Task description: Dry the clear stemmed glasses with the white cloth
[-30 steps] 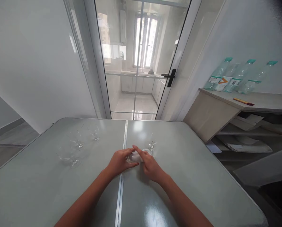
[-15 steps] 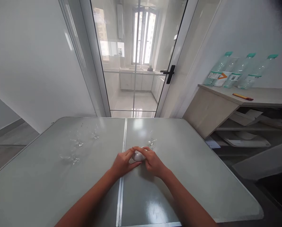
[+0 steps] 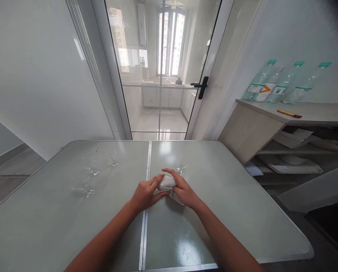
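Note:
Both hands meet around a small rounded glass [image 3: 166, 184], which looks white and glossy, with white cloth in or behind it. My left hand [image 3: 148, 192] is closed on its left side, fingertips on the upper edge and thumb below. My right hand [image 3: 183, 190] grips the right side, index finger stretched above. Under the right hand hangs a flap of white cloth [image 3: 175, 198]. Just beyond stands a clear stemmed glass [image 3: 181, 170]. Fingers hide much of the held glass.
Several more clear stemmed glasses, one of them a near glass [image 3: 90, 192], are on the left half of the table [image 3: 228, 196]. A metal seam [image 3: 144, 230] splits the tabletop. At right, a shelf unit [image 3: 256, 128] carries plastic bottles [image 3: 279, 88]. A glass door [image 3: 160, 113] stands behind.
The held glass has turned and shows a whiter surface. My right index finger has lifted away from it, and a cloth flap now shows below the right hand.

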A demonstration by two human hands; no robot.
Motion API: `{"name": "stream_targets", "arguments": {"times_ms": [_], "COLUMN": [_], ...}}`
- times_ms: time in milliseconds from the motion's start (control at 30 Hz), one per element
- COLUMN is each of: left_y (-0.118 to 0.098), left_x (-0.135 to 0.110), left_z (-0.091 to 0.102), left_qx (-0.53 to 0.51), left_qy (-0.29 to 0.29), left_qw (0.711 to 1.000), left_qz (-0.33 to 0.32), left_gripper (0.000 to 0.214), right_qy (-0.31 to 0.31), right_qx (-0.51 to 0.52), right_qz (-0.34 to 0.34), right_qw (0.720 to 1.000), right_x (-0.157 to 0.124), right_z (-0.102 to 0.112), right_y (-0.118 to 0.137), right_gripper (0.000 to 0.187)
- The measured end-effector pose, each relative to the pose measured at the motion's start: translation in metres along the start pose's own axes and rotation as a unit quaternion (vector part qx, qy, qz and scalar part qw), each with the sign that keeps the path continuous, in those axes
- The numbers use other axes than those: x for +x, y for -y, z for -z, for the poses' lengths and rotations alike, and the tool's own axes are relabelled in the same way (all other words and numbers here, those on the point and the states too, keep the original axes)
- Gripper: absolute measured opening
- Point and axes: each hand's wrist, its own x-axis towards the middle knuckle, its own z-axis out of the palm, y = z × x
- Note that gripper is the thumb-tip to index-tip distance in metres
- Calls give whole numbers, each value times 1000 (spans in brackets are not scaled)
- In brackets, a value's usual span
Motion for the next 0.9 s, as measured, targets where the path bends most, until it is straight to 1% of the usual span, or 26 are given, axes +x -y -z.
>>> {"name": "stream_targets", "arguments": {"times_ms": [33, 100, 167, 300, 400, 467, 500, 533, 600, 633, 700, 733, 767, 833, 900], "left_y": [1, 4, 6, 5, -1, -4, -4, -4, -1, 0, 4, 5, 6, 6, 5], "left_x": [-2, -6, -8, -6, -2, -1, -1, -2, -4, -4, -3, -2, -1, 0, 0], "left_z": [-1, -3, -4, 1, 6, 5, 4, 2, -2, -4, -5, -6, -6, -5, -4], "left_qx": [-27, -67, -90, -150, -231, -251, -240, -213, -127, -80, -2, 25, 43, 56, 36], "left_qy": [13, 36, 50, 91, 125, 119, 103, 81, 32, 11, -18, -26, -29, -23, 3], "left_qw": [999, 996, 994, 979, 957, 953, 958, 968, 989, 996, 1000, 999, 999, 998, 999], "left_qz": [21, 36, 46, 101, 124, 123, 118, 107, 70, 48, 13, 0, -11, -27, -23], "left_gripper": [60, 59, 58, 57, 49, 46, 46, 48, 53, 55, 54, 53, 52, 53, 58], "right_qy": [23, 79, 120, 146, 167, 160, 147, 128, 81, 60, 20, 5, -4, -3, 35], "right_qx": [-33, -99, -151, -203, -251, -263, -251, -225, -136, -84, 7, 35, 48, 28, -38], "right_qz": [36, 92, 120, 148, 205, 229, 224, 205, 130, 84, 7, -17, -28, -16, 29], "right_qw": [999, 988, 974, 957, 931, 924, 930, 944, 979, 991, 1000, 999, 998, 999, 998], "right_x": [-1, -4, -7, -8, -6, -4, -3, -3, -1, 0, 1, 2, 2, 1, -1], "right_z": [0, 2, 5, 13, 15, 13, 11, 8, 4, 2, 0, 0, 0, 1, 2], "right_y": [3, 9, 11, 5, -2, -5, -5, -5, -4, -3, -2, -1, 0, 1, 3], "right_gripper": [78, 79, 82, 87, 90, 87, 85, 84, 82, 82, 83, 82, 81, 79, 76]}}
